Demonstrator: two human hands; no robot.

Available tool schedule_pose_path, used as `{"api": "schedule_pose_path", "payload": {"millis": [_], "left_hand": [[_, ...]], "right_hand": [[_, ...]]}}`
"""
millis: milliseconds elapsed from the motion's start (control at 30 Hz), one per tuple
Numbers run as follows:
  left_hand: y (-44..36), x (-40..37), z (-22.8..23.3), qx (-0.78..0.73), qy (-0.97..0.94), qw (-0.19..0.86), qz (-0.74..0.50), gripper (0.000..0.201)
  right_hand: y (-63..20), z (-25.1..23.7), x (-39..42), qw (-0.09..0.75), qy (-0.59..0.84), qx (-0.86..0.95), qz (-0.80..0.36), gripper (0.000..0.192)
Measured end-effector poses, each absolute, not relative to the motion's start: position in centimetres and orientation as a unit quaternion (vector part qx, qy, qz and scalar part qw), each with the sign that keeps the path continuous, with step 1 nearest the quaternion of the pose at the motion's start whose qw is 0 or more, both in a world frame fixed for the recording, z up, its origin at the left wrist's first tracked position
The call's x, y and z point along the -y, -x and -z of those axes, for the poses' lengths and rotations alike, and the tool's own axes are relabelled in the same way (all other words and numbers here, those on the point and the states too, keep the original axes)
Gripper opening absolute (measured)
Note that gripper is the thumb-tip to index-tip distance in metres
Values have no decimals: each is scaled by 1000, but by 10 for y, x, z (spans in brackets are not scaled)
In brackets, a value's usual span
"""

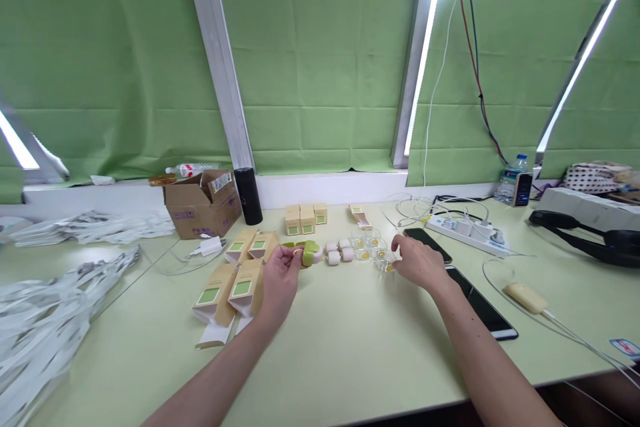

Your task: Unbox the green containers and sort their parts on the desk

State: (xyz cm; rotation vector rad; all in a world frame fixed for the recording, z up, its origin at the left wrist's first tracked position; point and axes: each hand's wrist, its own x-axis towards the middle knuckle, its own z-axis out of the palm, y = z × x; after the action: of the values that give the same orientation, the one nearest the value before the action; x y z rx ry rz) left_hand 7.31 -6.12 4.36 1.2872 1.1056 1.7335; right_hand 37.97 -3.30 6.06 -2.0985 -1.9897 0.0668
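Note:
My left hand holds a small green case with a yellow ring just above the pale green table. My right hand reaches with fingers spread toward several small clear trays with yellow parts, its fingertips touching the nearest one. Three small pink-white cases lie between the two hands. Tan and green cartons, some with open flaps, lie left of my left hand. Three small closed boxes stand in a row farther back.
An open cardboard box and a black cylinder stand at the back left. Two phones, a power strip with cables and a yellow charger lie right. White packets are heaped at the left. A water bottle stands back right.

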Motion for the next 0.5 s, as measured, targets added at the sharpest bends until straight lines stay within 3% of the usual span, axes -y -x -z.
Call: {"api": "schedule_pose_path", "payload": {"millis": [167,300,500], "left_hand": [[-73,62,-44,-401,-468,425,-663,38],[-73,61,-41,-372,-436,507,-644,34],[-75,65,-42,-352,-413,568,-618,32]], "right_hand": [[-366,-62,39,276,637,719,30,26],[-337,-58,45,420,472,774,41,31],[-288,-57,54,443,298,845,31,58]]}}
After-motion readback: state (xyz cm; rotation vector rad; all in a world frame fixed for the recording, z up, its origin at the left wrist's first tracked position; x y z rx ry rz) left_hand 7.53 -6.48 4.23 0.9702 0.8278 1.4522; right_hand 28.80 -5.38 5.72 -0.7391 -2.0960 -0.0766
